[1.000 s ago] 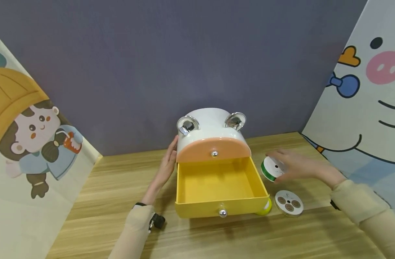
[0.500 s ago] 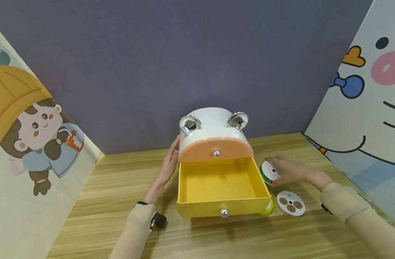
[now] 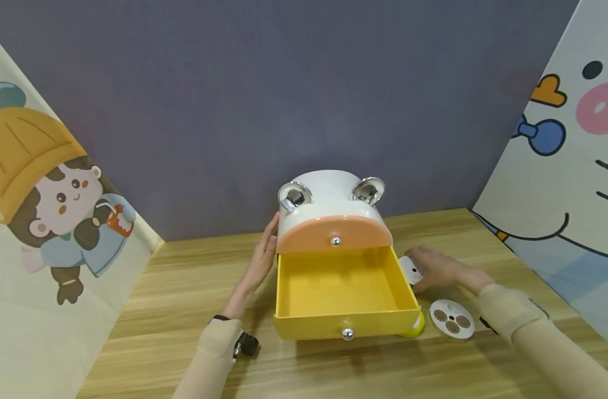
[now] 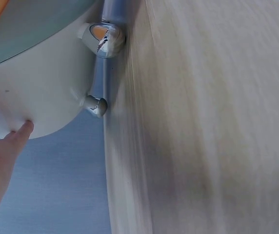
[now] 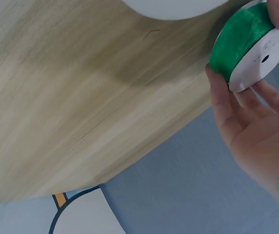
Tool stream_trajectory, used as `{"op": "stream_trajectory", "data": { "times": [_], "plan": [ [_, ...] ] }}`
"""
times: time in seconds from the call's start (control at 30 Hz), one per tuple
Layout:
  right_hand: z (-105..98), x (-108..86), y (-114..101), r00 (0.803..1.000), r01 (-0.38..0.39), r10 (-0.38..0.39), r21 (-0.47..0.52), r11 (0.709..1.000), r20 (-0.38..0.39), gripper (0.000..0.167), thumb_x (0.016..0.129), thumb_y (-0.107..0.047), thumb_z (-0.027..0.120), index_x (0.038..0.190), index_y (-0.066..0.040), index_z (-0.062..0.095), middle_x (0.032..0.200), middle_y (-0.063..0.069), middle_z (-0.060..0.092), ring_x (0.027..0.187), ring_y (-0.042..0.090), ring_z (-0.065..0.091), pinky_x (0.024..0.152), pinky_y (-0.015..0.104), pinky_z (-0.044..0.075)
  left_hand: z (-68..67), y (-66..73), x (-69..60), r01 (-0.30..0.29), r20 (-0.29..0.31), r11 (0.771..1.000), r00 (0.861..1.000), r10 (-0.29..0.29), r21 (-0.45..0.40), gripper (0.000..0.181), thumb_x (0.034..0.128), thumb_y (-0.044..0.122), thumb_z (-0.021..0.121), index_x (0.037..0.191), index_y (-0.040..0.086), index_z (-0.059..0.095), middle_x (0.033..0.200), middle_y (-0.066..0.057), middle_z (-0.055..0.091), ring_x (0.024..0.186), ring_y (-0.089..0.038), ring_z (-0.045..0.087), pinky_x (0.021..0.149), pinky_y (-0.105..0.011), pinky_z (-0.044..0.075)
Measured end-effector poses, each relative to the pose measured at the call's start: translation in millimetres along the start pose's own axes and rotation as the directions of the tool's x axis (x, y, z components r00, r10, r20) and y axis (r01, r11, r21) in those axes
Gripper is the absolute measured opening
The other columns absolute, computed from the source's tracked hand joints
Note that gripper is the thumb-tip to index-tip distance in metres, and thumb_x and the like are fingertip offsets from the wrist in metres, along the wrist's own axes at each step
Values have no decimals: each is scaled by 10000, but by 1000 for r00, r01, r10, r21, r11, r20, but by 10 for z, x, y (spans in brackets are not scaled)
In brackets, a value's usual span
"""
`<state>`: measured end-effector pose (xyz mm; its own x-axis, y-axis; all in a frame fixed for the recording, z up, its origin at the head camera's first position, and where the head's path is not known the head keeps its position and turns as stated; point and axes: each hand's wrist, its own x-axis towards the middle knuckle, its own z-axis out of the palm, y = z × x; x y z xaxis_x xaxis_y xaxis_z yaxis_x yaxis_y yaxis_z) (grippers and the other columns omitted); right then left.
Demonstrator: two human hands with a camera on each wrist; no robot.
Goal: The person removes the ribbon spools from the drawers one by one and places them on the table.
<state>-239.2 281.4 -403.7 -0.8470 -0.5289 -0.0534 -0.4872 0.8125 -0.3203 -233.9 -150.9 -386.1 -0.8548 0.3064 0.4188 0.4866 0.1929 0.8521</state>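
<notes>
Ribbon spool point(image 5: 246, 48), round, perhaps satin

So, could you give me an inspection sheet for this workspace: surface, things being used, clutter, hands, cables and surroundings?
Surface: wood-grain tabletop.
Things in use: white cabinet with its yellow drawer pulled open and the orange front above closed; green ribbon spool beside it.
Clutter: white reel with brown circles, lying flat; yellow-green item, partly hidden by the yellow drawer.
Hands: left hand touches the white cabinet's side; right hand grips the green ribbon spool.
Cables: nothing seen.
Surroundings: blue-grey wall behind; left cartoon panel and right cartoon panel.
</notes>
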Motion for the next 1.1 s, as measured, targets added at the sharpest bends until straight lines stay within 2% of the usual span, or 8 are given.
{"op": "stream_trajectory", "data": {
  "times": [0.1,0.3,0.5,0.67,0.8,0.93,1.03,1.1],
  "plan": [
    [27,22,22,1000,3,-3,-3,1000,9,880,646,-367,902,1293,83,509,1206,244,612,1050,351,611,901,535,530,4,-35,4,-2,-7,1000,1000,2,9,518,1096,127,272,1596,76,147,1644,-211,195,1495,-409,265,1208,-575,252],
    [35,45,20,999,3,-3,-6,1000,39,885,640,-385,908,1295,73,526,1199,222,629,1035,323,616,895,526,529,14,-299,34,-9,-36,1000,999,10,7,529,1092,85,251,1606,164,154,1658,-155,196,1495,-390,275,1208,-586,243],
    [44,53,13,997,-15,17,-20,1000,75,907,646,-359,912,1319,98,511,1224,253,624,1054,363,626,919,550,526,8,-361,28,-40,-39,999,998,40,16,506,1106,201,273,1601,254,182,1625,-140,293,1457,-369,353,1163,-589,323],
    [32,47,11,997,-23,26,-39,999,79,909,652,-346,910,1326,109,506,1251,283,612,1086,401,621,939,567,516,0,-353,50,-46,-38,999,998,47,16,500,1107,273,275,1598,278,186,1619,-140,307,1456,-371,356,1159,-589,327],
    [2,43,3,997,-13,17,-50,999,70,902,668,-324,902,1337,122,493,1296,319,578,1146,464,587,974,601,490,-4,-323,86,-35,-41,999,999,35,14,505,1108,218,268,1601,265,176,1624,-142,296,1466,-370,342,1172,-587,315],
    [24,5,-10,998,2,0,-31,1000,69,956,695,-327,890,1382,154,432,1375,373,499,1240,546,496,1024,654,426,-1,-281,63,-4,-33,1000,999,4,8,523,1101,142,253,1607,232,153,1636,-159,262,1482,-377,313,1189,-582,291],
    [24,-65,-40,998,-28,28,3,1000,59,1000,714,-344,879,1433,139,378,1428,390,436,1291,582,428,1038,688,388,7,-184,21,4,-25,1000,1000,-4,11,520,1099,137,258,1607,164,149,1628,-200,256,1479,-401,306,1191,-579,285],
    [-15,-133,-74,998,-53,53,11,999,30,985,739,-355,863,1456,104,368,1442,387,420,1288,582,434,1015,688,410,16,-166,16,2,-25,1000,1000,-2,6,519,1096,120,258,1604,134,150,1628,-214,246,1480,-413,295,1196,-583,271]
  ]
}}
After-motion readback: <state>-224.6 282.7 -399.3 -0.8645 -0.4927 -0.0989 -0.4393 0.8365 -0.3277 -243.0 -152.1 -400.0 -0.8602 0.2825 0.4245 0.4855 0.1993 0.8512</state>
